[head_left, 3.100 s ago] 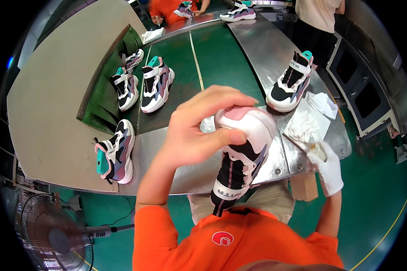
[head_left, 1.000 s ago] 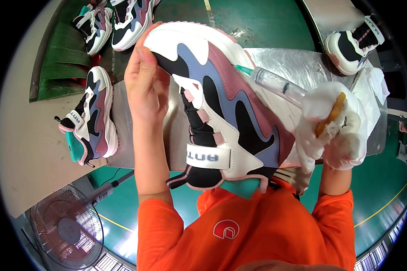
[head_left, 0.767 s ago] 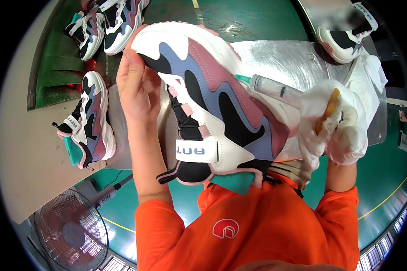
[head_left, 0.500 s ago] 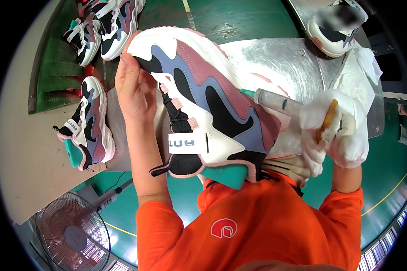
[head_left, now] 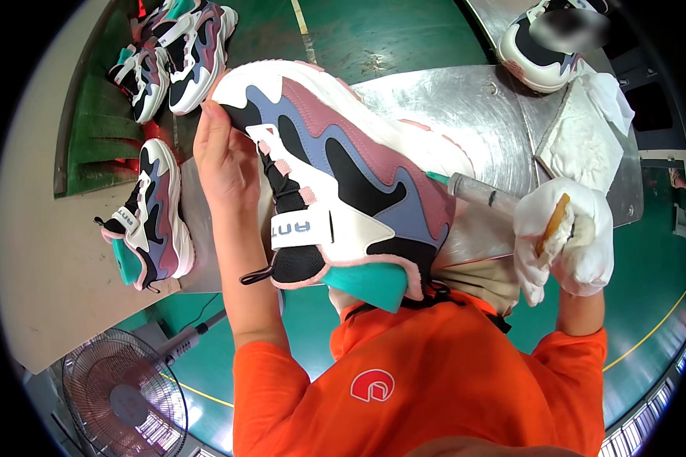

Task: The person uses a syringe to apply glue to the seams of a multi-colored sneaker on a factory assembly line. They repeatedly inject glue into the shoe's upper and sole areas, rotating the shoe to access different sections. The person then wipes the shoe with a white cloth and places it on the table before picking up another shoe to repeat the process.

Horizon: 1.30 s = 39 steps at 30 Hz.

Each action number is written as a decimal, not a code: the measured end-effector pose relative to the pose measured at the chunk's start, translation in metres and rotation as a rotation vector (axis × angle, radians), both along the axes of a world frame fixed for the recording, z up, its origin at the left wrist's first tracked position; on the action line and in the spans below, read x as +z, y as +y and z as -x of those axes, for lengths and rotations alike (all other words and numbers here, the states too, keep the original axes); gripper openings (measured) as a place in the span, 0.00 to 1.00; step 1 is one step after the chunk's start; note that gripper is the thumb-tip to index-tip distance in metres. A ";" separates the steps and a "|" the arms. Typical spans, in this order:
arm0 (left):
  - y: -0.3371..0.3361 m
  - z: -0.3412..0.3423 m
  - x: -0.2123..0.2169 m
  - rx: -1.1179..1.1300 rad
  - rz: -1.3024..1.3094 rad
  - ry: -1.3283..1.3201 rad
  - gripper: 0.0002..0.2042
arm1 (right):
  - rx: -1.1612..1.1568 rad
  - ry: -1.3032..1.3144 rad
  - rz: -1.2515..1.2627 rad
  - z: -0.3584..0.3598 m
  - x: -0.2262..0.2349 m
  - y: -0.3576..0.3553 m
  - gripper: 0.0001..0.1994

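Note:
A large sneaker in white, mauve, blue and black, with teal stuffing in its collar, is held tilted before me. My left hand grips its toe, thumb on the near side. In a white glove, my right hand is closed on a clear syringe with a green tip. That tip points at the seam between upper and white sole near the heel; whether it touches I cannot tell. A tan, flat-edged piece also sticks out of the gloved fingers.
A metal plate lies under the sneaker. Left stands another sneaker; several more sit on a green surface. A white cloth and a white shoe are at far right. A fan stands lower left.
The sneaker has shifted slightly left in the picture. The syringe has moved a little down and right relative to the sneaker, its tip now farther along the seam toward the heel.

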<state>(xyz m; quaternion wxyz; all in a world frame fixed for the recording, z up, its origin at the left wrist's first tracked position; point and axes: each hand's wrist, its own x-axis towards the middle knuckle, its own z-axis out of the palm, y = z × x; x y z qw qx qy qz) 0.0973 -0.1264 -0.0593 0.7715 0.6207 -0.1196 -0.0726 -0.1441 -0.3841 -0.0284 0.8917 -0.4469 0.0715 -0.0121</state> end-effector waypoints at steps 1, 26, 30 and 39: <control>0.000 -0.001 -0.001 0.009 -0.008 0.004 0.20 | -0.004 -0.019 -0.021 0.001 -0.003 -0.001 0.22; 0.012 -0.010 -0.015 0.180 -0.234 0.174 0.13 | -0.117 -0.029 -0.432 0.020 -0.054 -0.001 0.20; 0.012 0.008 -0.009 0.209 -0.431 0.049 0.15 | -0.075 -0.011 -0.432 0.021 -0.060 -0.006 0.21; 0.019 -0.013 -0.008 -0.351 -0.382 -0.793 0.15 | -0.081 -0.044 -0.502 0.018 -0.072 -0.009 0.19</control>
